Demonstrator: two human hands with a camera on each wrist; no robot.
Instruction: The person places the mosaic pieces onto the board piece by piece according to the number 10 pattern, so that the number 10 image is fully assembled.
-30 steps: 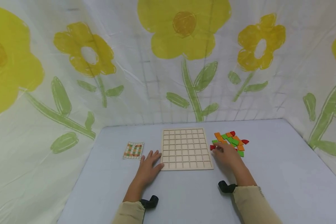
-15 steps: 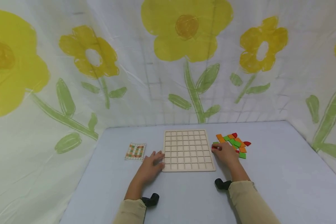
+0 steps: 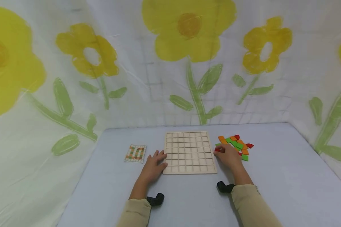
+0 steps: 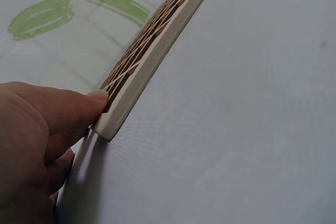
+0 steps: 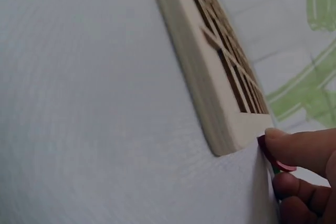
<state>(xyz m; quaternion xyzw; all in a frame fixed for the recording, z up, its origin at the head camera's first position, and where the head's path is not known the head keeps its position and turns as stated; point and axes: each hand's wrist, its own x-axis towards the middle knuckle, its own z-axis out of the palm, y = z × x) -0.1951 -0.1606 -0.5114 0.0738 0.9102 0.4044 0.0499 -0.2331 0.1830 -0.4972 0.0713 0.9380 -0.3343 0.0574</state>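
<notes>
A pale wooden grid board [image 3: 189, 153] lies flat in the middle of the table. My left hand [image 3: 153, 167] rests at its left edge, fingers spread and fairly straight. In the left wrist view the thumb [image 4: 79, 106] lies on top of the board's near corner. To the board's right, my right hand [image 3: 230, 156] pinches a small red tile [image 3: 217, 150] between thumb and fingers. In the right wrist view this red tile [image 5: 266, 148] shows partly, tilted, beside the board's corner, with the thumb over it. The fingers hide part of it.
Several orange, green and red tiles lie in a loose pile by my right hand, among them a green tile [image 3: 245, 157] and a red rounded tile [image 3: 249, 145]. A small pattern card [image 3: 135, 153] lies left of the board. A flower-printed curtain [image 3: 159, 94] stands behind the table.
My right fingers have come together around the red tile at the pile's left side. The left hand stays at the board's edge. The head view has shifted slightly.
</notes>
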